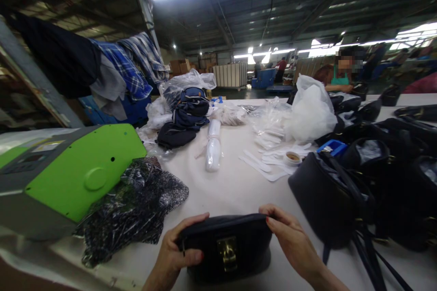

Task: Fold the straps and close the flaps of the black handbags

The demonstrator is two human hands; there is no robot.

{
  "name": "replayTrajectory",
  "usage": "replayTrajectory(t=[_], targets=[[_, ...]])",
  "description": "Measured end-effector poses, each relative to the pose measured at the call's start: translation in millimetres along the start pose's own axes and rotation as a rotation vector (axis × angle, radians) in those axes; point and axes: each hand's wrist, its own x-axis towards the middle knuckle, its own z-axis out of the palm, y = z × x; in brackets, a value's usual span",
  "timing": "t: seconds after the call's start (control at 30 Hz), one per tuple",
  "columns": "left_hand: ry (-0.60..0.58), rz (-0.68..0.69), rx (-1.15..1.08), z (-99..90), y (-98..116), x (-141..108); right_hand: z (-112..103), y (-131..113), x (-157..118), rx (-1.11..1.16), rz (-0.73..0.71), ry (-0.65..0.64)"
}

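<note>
A black handbag with a gold clasp rests on the pale table right in front of me. My left hand grips its left end, thumb on the front and fingers round the back. At the upper right corner, my right hand pinches the bag's edge between thumb and fingers. The underside of the bag and the fingers behind it are hidden.
A green and grey machine stands left, crumpled black plastic beside it. Black bags crowd the right. Further back are a wrapped white roll, a tape roll, clear plastic and navy bags. A co-worker sits beyond.
</note>
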Motion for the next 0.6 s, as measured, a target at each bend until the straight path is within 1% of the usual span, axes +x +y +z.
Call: replayTrajectory(t=[0.1,0.17,0.23,0.3,0.43,0.5,0.6], targets=[[-0.024,0.018,-0.010,0.1,1,2,0,-8,5,0.139,0.143,-0.078],[-0.032,0.026,-0.022,-0.9,1,4,1,-8,4,0.153,0.147,-0.090],[-0.019,0.030,-0.029,-1.5,0,5,-1,-2,-1,0.104,0.082,-0.022],[0.004,0.037,-0.035,-0.9,0,5,-6,9,-8,-0.016,0.002,0.065],[0.020,0.051,-0.070,3.4,1,3,-19,26,-17,-0.366,-0.134,0.084],[0.026,0.054,-0.100,5.9,1,4,-20,27,-16,-0.486,-0.237,0.118],[0.035,0.065,-0.160,8.4,-2,5,-16,23,-13,-0.546,-0.370,0.186]])
